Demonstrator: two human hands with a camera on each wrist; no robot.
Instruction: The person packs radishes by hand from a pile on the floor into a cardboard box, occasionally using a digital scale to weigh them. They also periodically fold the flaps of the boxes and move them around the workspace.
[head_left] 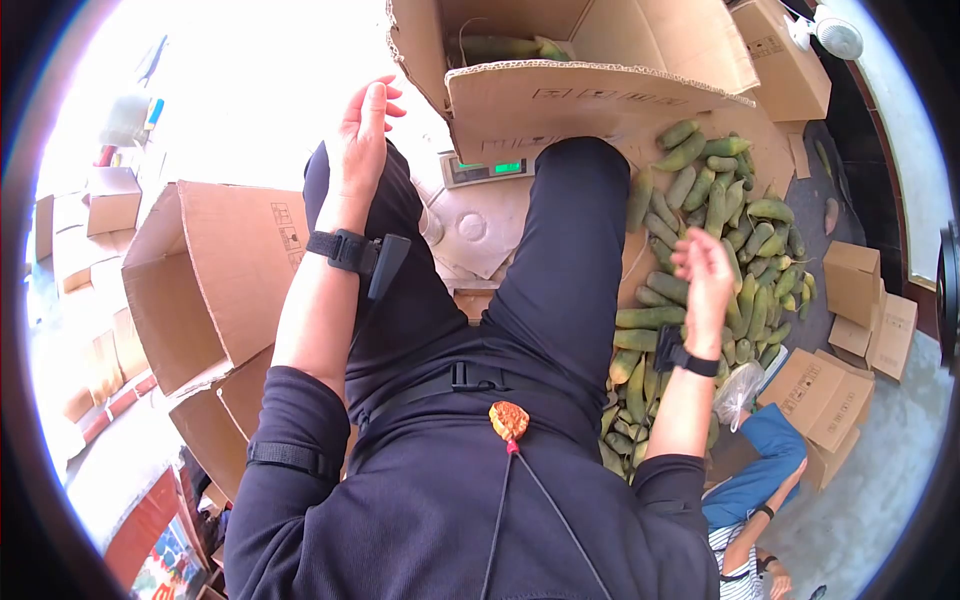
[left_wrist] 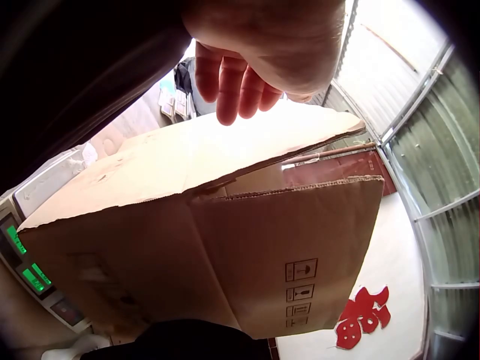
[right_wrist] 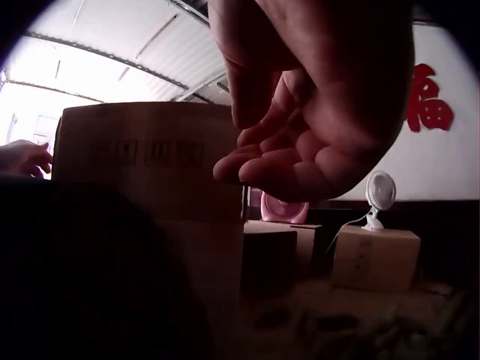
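Note:
In front of the knees an open cardboard box point(head_left: 600, 95) stands by a scale with a green lit display point(head_left: 500, 168). A few long green vegetables point(head_left: 495, 48), like green radishes, lie inside it. Beside the box's left edge, my left hand point(head_left: 365, 130) is raised with nothing in it, its fingers point(left_wrist: 231, 86) extended over a flap in the left wrist view. My right hand point(head_left: 708, 280) hovers over a large pile of the same green vegetables point(head_left: 760, 240) on the right. Its fingers point(right_wrist: 277, 169) bend loosely around empty air.
An empty cardboard box point(head_left: 215, 270) lies open at the left. More cartons point(head_left: 820, 400) stand at the right, near a seated person in blue trousers point(head_left: 765, 455). A white fan point(head_left: 838, 38) sits at the back right, and a clear plastic bag point(head_left: 738, 395) lies beside the pile.

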